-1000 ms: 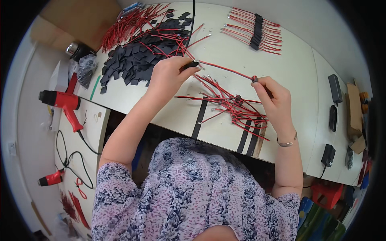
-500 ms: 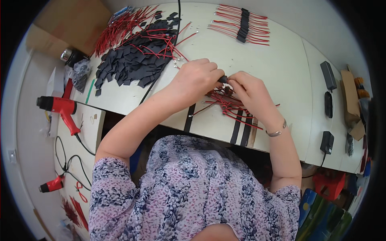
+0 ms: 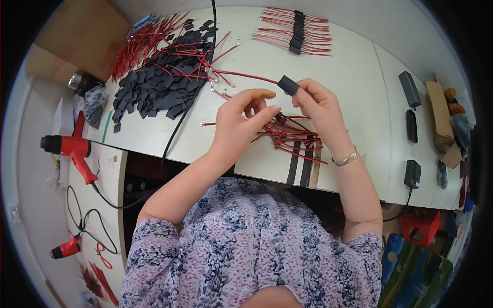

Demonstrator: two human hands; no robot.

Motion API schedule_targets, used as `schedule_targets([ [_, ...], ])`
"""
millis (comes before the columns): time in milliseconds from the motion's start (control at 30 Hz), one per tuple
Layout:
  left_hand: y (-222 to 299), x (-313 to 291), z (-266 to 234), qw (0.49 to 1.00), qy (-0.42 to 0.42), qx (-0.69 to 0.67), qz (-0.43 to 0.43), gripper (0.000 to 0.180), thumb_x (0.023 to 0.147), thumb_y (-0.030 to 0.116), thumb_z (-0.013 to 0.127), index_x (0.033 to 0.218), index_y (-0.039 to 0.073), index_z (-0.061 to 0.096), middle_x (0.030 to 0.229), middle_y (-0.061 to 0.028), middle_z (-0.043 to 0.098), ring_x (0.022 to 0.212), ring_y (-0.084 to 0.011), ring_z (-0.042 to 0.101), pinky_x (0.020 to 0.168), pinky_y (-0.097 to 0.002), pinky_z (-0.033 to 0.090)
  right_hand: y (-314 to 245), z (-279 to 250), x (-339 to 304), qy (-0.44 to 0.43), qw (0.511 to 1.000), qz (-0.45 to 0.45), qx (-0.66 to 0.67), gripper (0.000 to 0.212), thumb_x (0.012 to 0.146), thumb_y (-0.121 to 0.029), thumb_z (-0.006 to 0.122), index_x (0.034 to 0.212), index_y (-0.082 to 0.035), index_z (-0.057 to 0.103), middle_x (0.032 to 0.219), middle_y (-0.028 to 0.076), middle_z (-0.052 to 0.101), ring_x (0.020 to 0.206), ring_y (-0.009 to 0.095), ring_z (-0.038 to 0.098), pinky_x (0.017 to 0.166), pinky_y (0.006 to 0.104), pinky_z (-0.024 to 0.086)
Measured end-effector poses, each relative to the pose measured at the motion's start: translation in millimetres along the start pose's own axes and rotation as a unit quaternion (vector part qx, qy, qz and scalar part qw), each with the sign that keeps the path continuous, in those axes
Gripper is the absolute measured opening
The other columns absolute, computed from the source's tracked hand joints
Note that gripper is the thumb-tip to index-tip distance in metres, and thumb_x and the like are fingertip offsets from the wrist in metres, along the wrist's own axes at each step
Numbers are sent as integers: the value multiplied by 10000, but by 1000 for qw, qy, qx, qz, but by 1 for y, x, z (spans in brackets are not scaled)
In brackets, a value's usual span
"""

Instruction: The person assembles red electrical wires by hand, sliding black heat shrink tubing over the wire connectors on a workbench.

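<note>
Between the thumb and fingers of my right hand is a short black sleeve, flat and tube-like. A red wire runs left from its open end toward a heap of black pieces. My left hand holds nothing; its thumb and fingers are apart, just left of the sleeve. Below and between both hands lies a loose bunch of red and black wires, partly hidden by my right hand.
Many black sleeve pieces and red wires lie at the back left, crossed by a black cable. Sleeved wires form a row at the back. Red heat guns are at left; black adapters at right.
My left hand has let go of the black sleeve and opened, drawing back left. The sleeve stays in my right hand, with the red wire now showing at its left end.
</note>
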State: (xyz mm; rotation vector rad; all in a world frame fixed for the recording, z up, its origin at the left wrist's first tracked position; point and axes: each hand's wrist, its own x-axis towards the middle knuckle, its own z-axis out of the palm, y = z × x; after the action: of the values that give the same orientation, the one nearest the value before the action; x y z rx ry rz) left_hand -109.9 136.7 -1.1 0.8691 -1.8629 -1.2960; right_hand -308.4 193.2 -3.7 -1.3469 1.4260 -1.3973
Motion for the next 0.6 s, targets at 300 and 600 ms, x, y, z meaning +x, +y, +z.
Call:
schedule_targets([
  [300,1,20,16,984,21,4,179,276,839,62,754,1109,21,711,876,-54,682,792,-140,635,692,-263,493,4,-3,-1,-71,980,81,168,175,1017,-168,584,1079,-25,665,816,-43,592,613,-7,375,523,170,283],
  [600,-4,25,15,985,5,-10,172,295,840,54,739,1131,23,699,841,-47,669,753,-133,627,675,-266,490,-1,-7,-1,-63,988,66,123,157,1009,-140,590,1067,-17,670,844,-40,618,673,6,445,567,172,344],
])
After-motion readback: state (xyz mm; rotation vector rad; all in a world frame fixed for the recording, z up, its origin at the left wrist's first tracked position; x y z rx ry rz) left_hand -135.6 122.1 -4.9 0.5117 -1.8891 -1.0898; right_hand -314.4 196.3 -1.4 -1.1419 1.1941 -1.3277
